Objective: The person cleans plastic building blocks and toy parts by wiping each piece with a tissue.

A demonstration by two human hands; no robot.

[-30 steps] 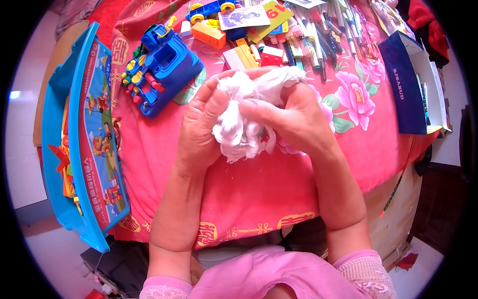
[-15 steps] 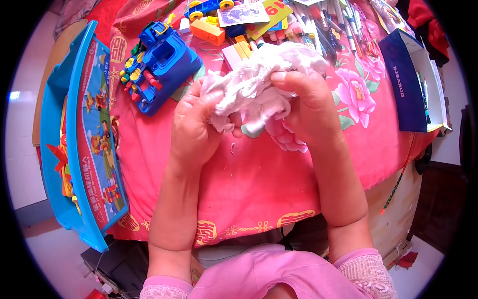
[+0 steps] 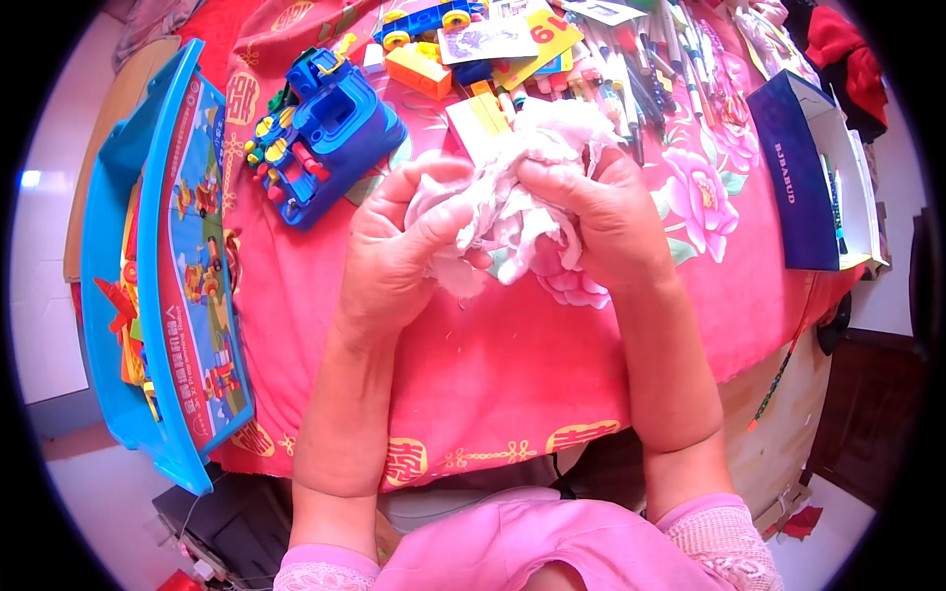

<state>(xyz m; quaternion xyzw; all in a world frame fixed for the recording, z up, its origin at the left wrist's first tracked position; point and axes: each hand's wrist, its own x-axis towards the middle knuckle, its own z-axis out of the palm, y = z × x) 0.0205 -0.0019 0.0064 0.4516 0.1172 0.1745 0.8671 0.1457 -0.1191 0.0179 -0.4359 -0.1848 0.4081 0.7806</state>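
Observation:
A wad of crumpled white tissue [image 3: 517, 202] hangs above the red cloth, held between both hands. My left hand [image 3: 394, 241] is closed on its left side, thumb on top and fingers curled around it. On the other side, my right hand [image 3: 616, 217] pinches the wad with its thumb across the front; most of its fingers are hidden behind. Torn, ragged edges droop below the thumbs. Just beyond the wad lies a yellow and pink block [image 3: 478, 123].
A blue toy [image 3: 350, 118] with coloured knobs stands to the left. At the far left is a blue toy bin [image 3: 128, 384]. Markers [image 3: 631, 74], cards [image 3: 488, 41] and an orange block [image 3: 419, 71] lie at the back. A dark blue box [image 3: 788, 167] stands at the right.
The tissue is bunched more tightly, and its spread top has dropped. My hands have drawn slightly closer together, still gripping it.

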